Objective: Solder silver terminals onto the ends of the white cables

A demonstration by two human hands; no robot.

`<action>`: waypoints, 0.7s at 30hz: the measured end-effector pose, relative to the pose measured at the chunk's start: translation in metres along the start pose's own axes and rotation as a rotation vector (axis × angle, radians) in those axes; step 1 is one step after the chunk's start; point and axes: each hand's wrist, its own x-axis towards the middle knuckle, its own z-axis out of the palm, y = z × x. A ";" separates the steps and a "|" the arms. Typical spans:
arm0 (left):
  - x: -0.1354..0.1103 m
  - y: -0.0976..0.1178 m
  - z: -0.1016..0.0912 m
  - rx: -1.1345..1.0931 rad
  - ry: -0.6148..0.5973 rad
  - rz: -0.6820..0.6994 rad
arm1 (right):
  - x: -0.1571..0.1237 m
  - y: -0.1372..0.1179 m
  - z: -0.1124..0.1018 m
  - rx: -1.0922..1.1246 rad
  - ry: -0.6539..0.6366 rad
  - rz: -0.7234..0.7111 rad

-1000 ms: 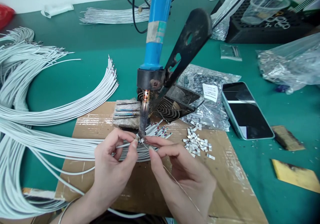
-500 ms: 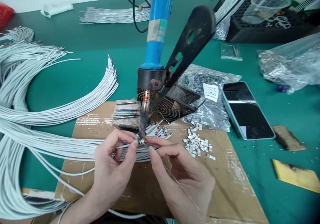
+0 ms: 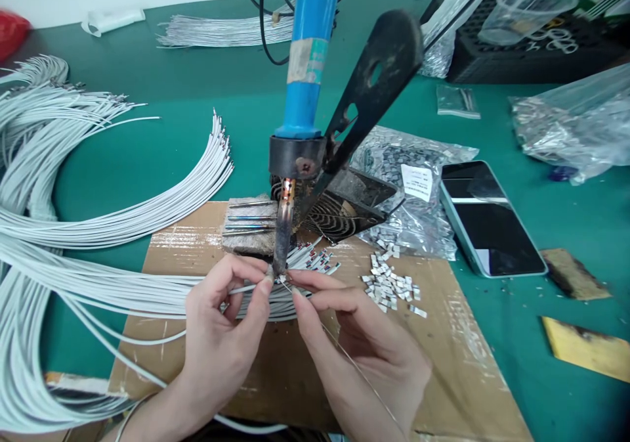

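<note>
Just under the tip of a blue soldering iron (image 3: pixel 308 61), fixed in a black stand (image 3: pixel 377 87), my two hands meet. My left hand (image 3: pixel 229 327) is closed, pinching the end of a white cable (image 3: pixel 239 289) between thumb and forefinger. A thin solder wire (image 3: pixel 352 363) runs through the closed fingers of my right hand (image 3: pixel 369 343), its end reaching the iron's tip. A small shiny piece (image 3: pixel 281 278) sits at the tip between my fingers; its details are too small to tell. Behind the hands lie more cable ends with coloured cores (image 3: pixel 319 258).
Cardboard (image 3: pixel 457 363) covers the bench under my hands. Loose small metal tabs (image 3: pixel 391 284) lie to the right, near a phone (image 3: pixel 492 219) and a plastic bag (image 3: pixel 428 225). Large bundles of white cables (image 3: pixel 29 166) fill the left. A grey block (image 3: pixel 249 235) stands beside the iron.
My right hand has shifted very slightly right and down with the solder wire. My left hand stays in place at the iron's tip.
</note>
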 end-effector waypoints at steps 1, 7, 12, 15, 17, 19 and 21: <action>0.000 0.000 0.000 -0.003 0.000 -0.001 | 0.000 0.000 0.000 0.002 -0.001 -0.006; -0.001 0.001 -0.001 -0.005 -0.012 -0.005 | 0.002 -0.001 0.001 -0.013 0.010 -0.008; 0.000 -0.001 -0.001 -0.013 -0.016 -0.012 | 0.002 -0.002 0.001 -0.016 0.025 -0.004; -0.001 -0.002 -0.002 -0.009 -0.025 -0.011 | 0.001 -0.002 0.002 -0.008 0.027 -0.006; -0.001 -0.002 -0.003 -0.007 -0.026 -0.011 | 0.001 -0.003 0.002 -0.013 0.039 -0.004; -0.001 -0.002 -0.003 -0.008 -0.018 -0.009 | 0.002 -0.003 0.002 -0.017 0.041 -0.013; -0.002 -0.002 -0.002 -0.009 -0.007 -0.004 | 0.002 -0.004 0.002 -0.017 0.029 -0.034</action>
